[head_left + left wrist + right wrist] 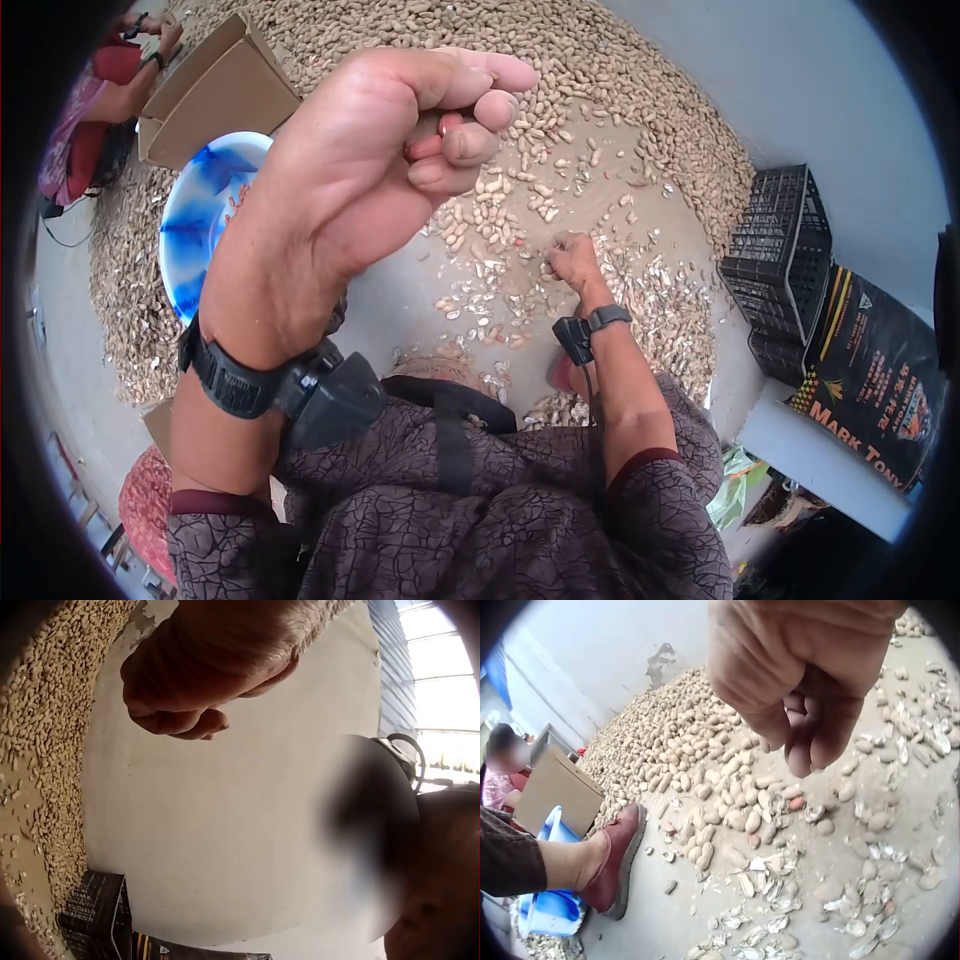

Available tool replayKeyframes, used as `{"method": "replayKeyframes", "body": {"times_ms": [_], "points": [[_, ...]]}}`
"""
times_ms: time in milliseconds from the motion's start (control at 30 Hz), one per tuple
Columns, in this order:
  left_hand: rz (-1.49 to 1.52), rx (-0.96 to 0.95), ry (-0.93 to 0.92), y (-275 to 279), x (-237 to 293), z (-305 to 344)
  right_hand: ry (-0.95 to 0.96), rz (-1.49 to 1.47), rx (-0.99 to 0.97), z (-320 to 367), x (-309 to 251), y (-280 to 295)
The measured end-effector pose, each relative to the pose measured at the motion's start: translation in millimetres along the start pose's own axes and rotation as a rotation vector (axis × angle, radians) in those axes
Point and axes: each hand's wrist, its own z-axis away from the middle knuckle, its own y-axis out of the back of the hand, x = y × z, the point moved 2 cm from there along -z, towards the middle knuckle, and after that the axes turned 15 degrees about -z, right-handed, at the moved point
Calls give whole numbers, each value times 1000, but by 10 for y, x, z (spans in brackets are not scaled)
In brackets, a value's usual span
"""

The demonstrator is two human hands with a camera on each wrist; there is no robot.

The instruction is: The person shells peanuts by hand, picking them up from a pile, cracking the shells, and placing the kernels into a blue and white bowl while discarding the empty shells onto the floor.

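My left hand (370, 160) is raised close to the head camera, palm turned up. Its curled fingers hold red-skinned peanut kernels (425, 147), which show between the fingertips and palm. The left wrist view shows this hand (187, 682) from the side, with the kernels hidden. Low over the floor, my right hand (575, 262) has its fingers bent, fingertips pointing down near loose unshelled peanuts (739, 799). I cannot tell whether a peanut is between those fingertips. Broken shells (776, 881) and a few red kernels lie scattered around it.
A large heap of unshelled peanuts (620, 70) spreads along the wall. A blue-and-white basin (185, 235) with some kernels stands at the left beside a cardboard box (215, 90). Black crates (780, 235) and a printed black sack (865, 370) are at the right. Another person sits at the far left.
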Motion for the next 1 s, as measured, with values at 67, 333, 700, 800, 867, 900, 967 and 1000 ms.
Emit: {"method": "replayKeyframes", "body": {"times_ms": [67, 333, 700, 800, 867, 900, 967, 1000], "points": [[-55, 42, 5, -17, -30, 5, 192, 153, 14, -214, 191, -117], [-98, 120, 136, -103, -155, -56, 416, 514, 89, -333, 284, -457], [-181, 183, 173, -210, -240, -150, 340, 678, 146, -364, 271, -617], [-163, 173, 170, -160, -286, -170, 274, 551, 283, -366, 212, -515], [-185, 184, 172, -98, -339, -181, -212, -480, 193, -411, 186, -295], [-181, 182, 175, -96, -356, -182, -94, -601, 202, -328, -15, -189], [-191, 236, 222, -89, -398, -178, 174, -748, 174, -109, -523, 49], [-188, 235, 221, -101, -416, -181, 323, -775, 134, 7, -780, 149]]}}
